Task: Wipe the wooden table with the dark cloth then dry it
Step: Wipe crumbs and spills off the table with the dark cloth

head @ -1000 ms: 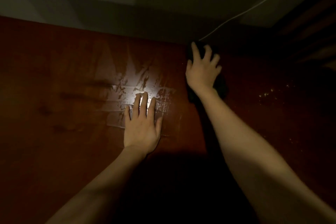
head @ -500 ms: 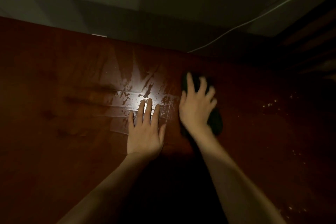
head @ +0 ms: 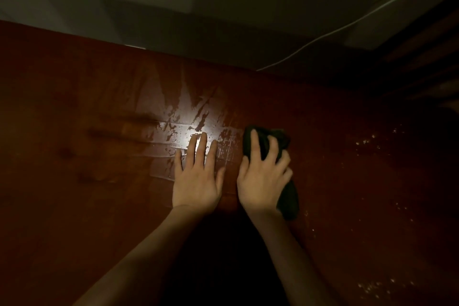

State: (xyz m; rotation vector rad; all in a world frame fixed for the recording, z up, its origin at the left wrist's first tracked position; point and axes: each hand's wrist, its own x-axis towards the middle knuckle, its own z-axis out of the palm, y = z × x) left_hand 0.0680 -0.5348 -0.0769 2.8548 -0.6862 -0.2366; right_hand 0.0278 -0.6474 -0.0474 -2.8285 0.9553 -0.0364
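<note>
Reddish-brown wood fills the view, the wooden table (head: 74,206) dim all over apart from one bright patch of glare near its middle. Wet streaks and smears (head: 196,117) glisten there, fanning toward the far edge, with straighter wet bands running off to the left. Left hand (head: 197,176) lies flat on the table, palm down, fingers straight and slightly spread, gripping nothing, fingertips right at the shiny patch. Right hand (head: 263,174) sits just beside it, pressed down on the dark cloth (head: 288,201) (bunched, almost black in this light), fingers curled over the top and clutching it against the wood. Cloth pokes out past the fingertips and trails back along the wrist. Pale specks (head: 365,143) dot the table to the right, more of them near the lower right corner. White cable (head: 347,27) slants across the shadowed wall behind the far edge.
</note>
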